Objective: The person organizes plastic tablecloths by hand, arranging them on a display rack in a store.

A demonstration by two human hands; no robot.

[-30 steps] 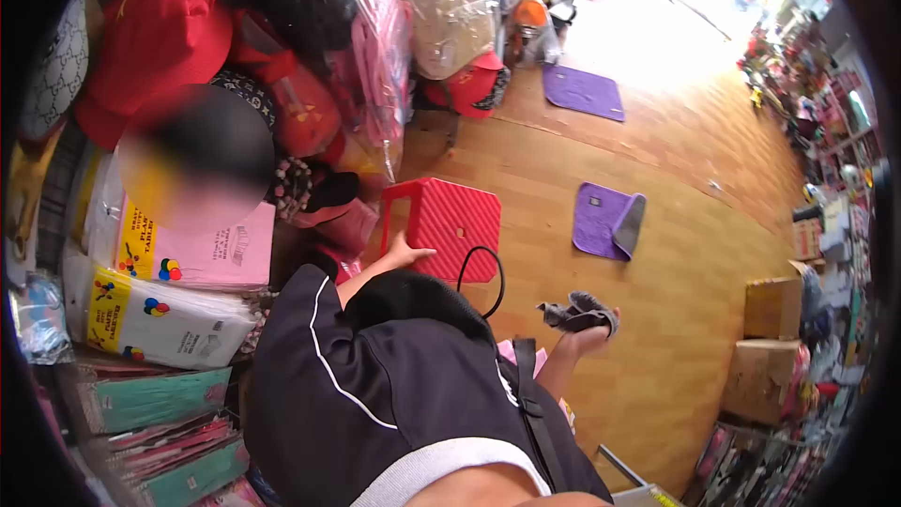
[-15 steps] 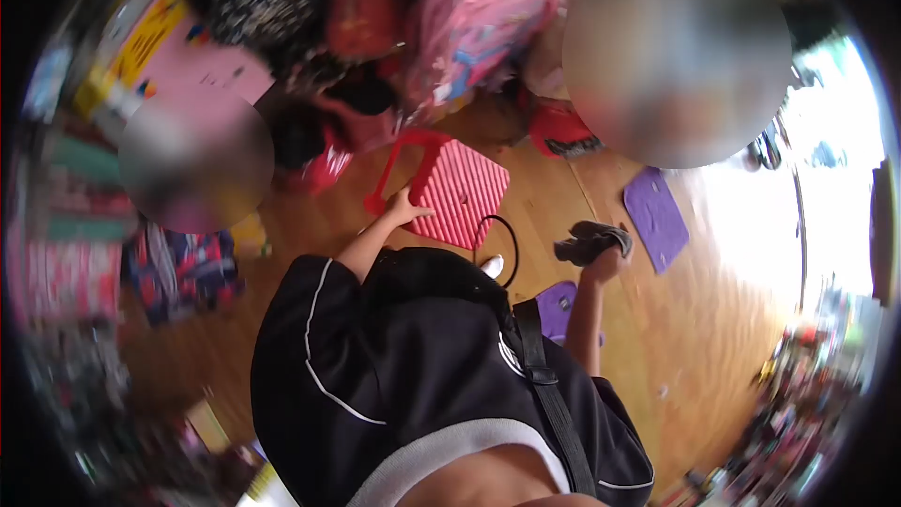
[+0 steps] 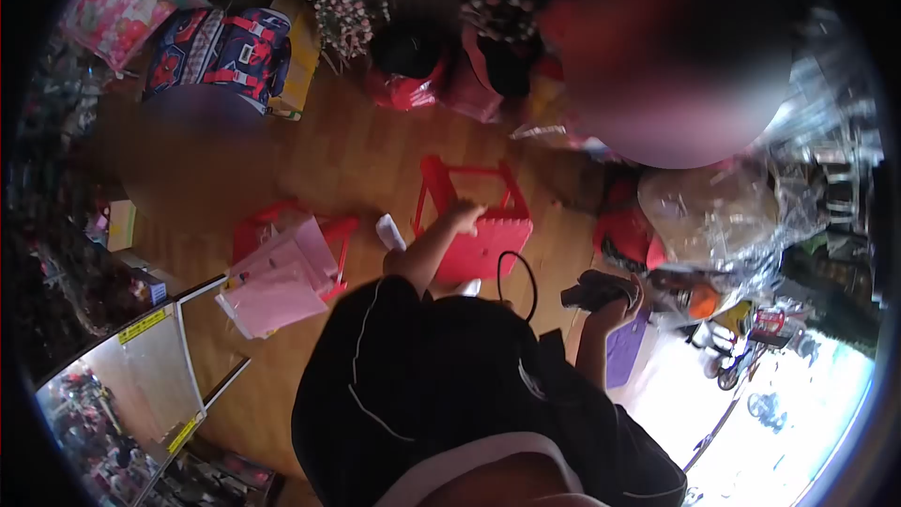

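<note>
A red plastic stool [image 3: 477, 249] with a ribbed seat is in front of me, its legs pointing away from my body. My left hand [image 3: 465, 217] grips the seat's edge near the legs. At my right side, my right hand [image 3: 616, 306] is closed around a dark grey cloth [image 3: 595, 291], which hangs in a crumpled bunch. A thin black cord [image 3: 531, 274] loops up from my clothing beside the stool.
Another red stool [image 3: 344, 249] with pink sheets [image 3: 279, 284] on it stands to the left. A purple mat [image 3: 627, 352] lies right, by the bright doorway. A patterned backpack [image 3: 225, 52] and plastic-wrapped goods [image 3: 709, 211] line the sides. A glass-topped case [image 3: 155, 366] is lower left.
My view has turned left, bringing the second stool and glass case into sight. The red stool has swung round with my left hand. My right hand still holds the cloth.
</note>
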